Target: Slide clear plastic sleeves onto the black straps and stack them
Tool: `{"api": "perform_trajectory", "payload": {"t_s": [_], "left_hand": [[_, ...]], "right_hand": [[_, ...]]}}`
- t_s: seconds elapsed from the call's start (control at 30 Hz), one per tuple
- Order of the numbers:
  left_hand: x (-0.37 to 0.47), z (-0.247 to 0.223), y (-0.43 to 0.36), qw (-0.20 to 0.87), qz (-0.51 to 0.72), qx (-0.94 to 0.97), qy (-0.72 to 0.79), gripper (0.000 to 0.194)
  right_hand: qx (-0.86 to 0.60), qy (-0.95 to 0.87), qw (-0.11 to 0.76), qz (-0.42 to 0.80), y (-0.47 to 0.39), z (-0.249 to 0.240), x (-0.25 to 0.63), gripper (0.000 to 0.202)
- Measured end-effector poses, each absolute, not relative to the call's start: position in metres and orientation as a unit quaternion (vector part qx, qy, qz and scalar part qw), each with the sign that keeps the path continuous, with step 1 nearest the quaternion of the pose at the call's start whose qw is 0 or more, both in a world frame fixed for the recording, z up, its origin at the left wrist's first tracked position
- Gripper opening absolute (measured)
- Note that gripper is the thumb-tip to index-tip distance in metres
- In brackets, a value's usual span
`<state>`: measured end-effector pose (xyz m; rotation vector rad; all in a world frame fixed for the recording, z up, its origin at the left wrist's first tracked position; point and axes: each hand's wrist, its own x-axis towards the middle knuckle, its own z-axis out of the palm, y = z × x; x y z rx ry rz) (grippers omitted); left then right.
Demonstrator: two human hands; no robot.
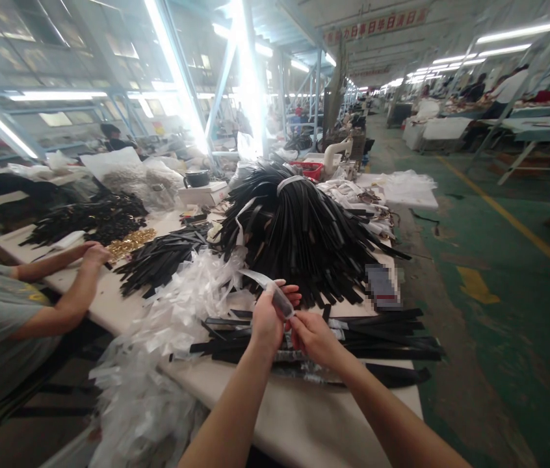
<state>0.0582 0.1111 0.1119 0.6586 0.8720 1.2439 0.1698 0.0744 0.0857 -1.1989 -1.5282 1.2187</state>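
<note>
My left hand (267, 320) is curled round a short dark piece with clear plastic film (282, 302) over it, and a pale tail of film sticks out to the upper left. At the near end of this piece, my right hand (313, 337) pinches with thumb and forefinger. Exactly what the dark piece is, I cannot tell. Beneath and beyond both hands lie flat black straps (382, 325), some bound with clear film. A large bundle of black straps (299, 227), tied near its top with a pale band, stands just behind.
A heap of white plastic strips (172, 305) spills over the table's (275, 396) left edge. To the left, a co-worker's hands (93, 253) are near gold-coloured metal pieces (131, 244) and more black straps (168, 257). A pixelated rectangular thing (383, 286) lies at the right edge.
</note>
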Motion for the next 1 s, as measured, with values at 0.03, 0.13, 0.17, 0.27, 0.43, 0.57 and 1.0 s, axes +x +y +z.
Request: {"api": "perform_trajectory", "payload": {"t_s": [0.03, 0.13, 0.17, 0.27, 0.43, 0.57, 1.0], "left_hand": [[0.063, 0.109, 0.11, 0.653, 0.566, 0.304, 0.401, 0.041], [0.075, 0.098, 0.102, 0.588, 0.576, 0.354, 0.445, 0.035], [0.076, 0.096, 0.102, 0.59, 0.567, 0.361, 0.448, 0.034], [0.07, 0.098, 0.114, 0.649, 0.549, 0.314, 0.423, 0.033], [0.07, 0.097, 0.118, 0.609, 0.591, 0.306, 0.432, 0.029], [0.075, 0.089, 0.107, 0.59, 0.571, 0.358, 0.444, 0.024], [0.082, 0.082, 0.114, 0.666, 0.551, 0.27, 0.425, 0.026]], "right_hand": [[-0.488, -0.613, 0.417, 0.462, 0.076, 0.085, 0.17, 0.041], [-0.507, -0.617, 0.448, 0.401, 0.079, 0.086, 0.172, 0.041], [-0.51, -0.614, 0.45, 0.401, 0.078, 0.085, 0.174, 0.042], [-0.514, -0.592, 0.408, 0.467, 0.076, 0.081, 0.176, 0.042], [-0.548, -0.598, 0.388, 0.437, 0.077, 0.078, 0.172, 0.036], [-0.556, -0.614, 0.413, 0.379, 0.08, 0.082, 0.173, 0.038], [-0.575, -0.625, 0.389, 0.356, 0.08, 0.08, 0.179, 0.039]]}}
